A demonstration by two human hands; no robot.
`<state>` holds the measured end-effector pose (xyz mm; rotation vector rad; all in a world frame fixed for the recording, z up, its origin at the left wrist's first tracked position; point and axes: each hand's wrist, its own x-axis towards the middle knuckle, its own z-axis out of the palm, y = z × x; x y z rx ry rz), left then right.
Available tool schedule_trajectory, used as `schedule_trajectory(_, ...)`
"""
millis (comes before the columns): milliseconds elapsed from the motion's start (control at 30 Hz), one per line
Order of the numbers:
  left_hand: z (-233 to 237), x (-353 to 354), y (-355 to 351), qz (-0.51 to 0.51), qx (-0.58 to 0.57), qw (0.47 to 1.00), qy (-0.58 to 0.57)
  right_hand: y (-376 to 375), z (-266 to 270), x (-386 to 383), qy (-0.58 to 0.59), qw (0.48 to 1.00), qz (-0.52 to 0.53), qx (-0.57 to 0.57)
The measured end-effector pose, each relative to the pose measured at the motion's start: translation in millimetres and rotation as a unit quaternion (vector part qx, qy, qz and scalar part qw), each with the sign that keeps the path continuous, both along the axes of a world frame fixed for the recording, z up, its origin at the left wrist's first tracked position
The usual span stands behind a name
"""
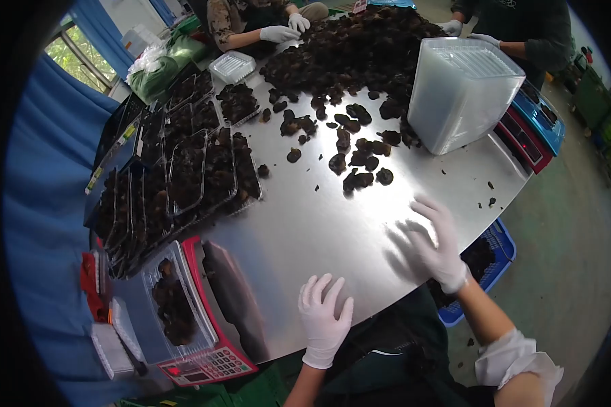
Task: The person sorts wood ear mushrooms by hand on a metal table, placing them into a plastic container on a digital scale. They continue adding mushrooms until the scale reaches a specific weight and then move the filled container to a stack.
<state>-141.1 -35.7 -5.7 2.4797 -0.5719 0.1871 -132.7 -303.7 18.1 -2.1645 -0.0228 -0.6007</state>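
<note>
My left hand, in a white glove, is over the near edge of the metal table, fingers apart and holding nothing. To its left, a clear tray of dark pieces rests on a red-framed scale. My right hand, gloved too, hovers above the table's right part with fingers spread and nothing in them. Loose dark pieces lie on the metal beyond both hands. A tall stack of clear empty trays stands past my right hand.
Filled trays are piled at the left. A large dark heap covers the far side, where two people's gloved hands show. A second scale sits at the right; a blue basket is below the edge.
</note>
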Motion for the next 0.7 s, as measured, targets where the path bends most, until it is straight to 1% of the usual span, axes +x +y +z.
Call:
schedule_trajectory(33,-1,0,0,0.001,0.002,1.000,0.001,4,13,30,0.046,0.990,0.016,-0.136)
schedule_trajectory(67,-2,1,1,-0.003,0.002,1.000,0.000,7,11,62,0.059,0.980,-0.017,-0.187)
schedule_trajectory(100,-3,1,2,-0.006,0.002,1.000,-0.002,-3,-2,96,0.001,0.975,-0.036,-0.220)
schedule_trajectory(133,-3,2,2,-0.005,0.003,1.000,-0.002,-14,-7,125,0.006,0.961,-0.064,-0.269)
schedule_trajectory(200,-2,2,1,-0.005,0.005,1.000,0.000,-26,-18,168,0.009,0.935,-0.084,-0.343)
schedule_trajectory(267,-1,1,1,-0.001,0.008,1.000,0.006,-19,-29,175,0.124,0.940,-0.013,-0.317)
schedule_trajectory(300,-1,3,1,0.000,0.010,1.000,0.010,4,-13,158,0.125,0.958,0.019,-0.258)
schedule_trajectory(333,1,3,2,0.003,0.009,1.000,0.012,23,1,141,0.133,0.958,0.071,-0.243)
schedule_trajectory(367,1,4,2,-0.001,0.006,1.000,0.013,38,-10,122,0.091,0.956,0.109,-0.255)
schedule_trajectory(400,0,4,1,-0.004,0.003,1.000,0.015,50,-9,105,0.068,0.958,0.172,-0.220)
schedule_trajectory(433,-2,4,1,-0.003,0.002,1.000,0.018,64,-19,85,0.068,0.945,0.181,-0.264)
schedule_trajectory(467,-3,4,1,-0.003,-0.005,1.000,0.012,71,-14,71,0.080,0.935,0.219,-0.266)
schedule_trajectory(533,-5,4,3,-0.003,-0.007,1.000,0.012,80,-12,53,0.058,0.927,0.271,-0.251)
schedule_trajectory(567,-5,5,3,-0.009,-0.003,1.000,0.005,82,-7,48,0.058,0.936,0.268,-0.222)
schedule_trajectory(600,-3,5,3,-0.014,0.001,1.000,-0.002,79,-8,45,0.062,0.936,0.270,-0.219)
schedule_trajectory(667,1,4,2,-0.010,-0.011,1.000,0.008,64,-10,41,0.074,0.964,0.237,-0.095)
schedule_trajectory(700,0,4,3,-0.011,-0.027,1.000,0.006,57,-7,41,0.053,0.975,0.214,0.002)
